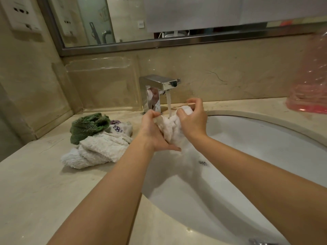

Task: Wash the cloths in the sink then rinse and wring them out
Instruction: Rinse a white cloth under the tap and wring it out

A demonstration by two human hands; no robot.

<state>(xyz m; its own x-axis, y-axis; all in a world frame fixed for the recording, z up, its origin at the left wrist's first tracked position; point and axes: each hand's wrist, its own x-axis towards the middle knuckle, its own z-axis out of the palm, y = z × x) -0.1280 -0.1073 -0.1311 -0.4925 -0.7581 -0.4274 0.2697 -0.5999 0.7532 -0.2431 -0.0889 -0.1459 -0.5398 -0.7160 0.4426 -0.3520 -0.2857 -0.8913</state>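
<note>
A bunched white cloth [172, 129] is held over the white sink [256, 138], under the water running from the chrome faucet [159, 84]. My left hand [154, 131] grips the cloth's left and lower side. My right hand [192, 118] curls round its upper right end. On the counter to the left lies a pile of cloths: a green one [88, 125], a white one with a purple flower [121, 129] and a thick white one [95, 151].
The beige marble counter [44, 183] surrounds the sink. A clear plastic shelf [100, 82] stands against the back wall at left. A pink plastic bag [309, 85] sits at far right. A mirror [159, 20] hangs above. The sink drain [203, 163] is visible.
</note>
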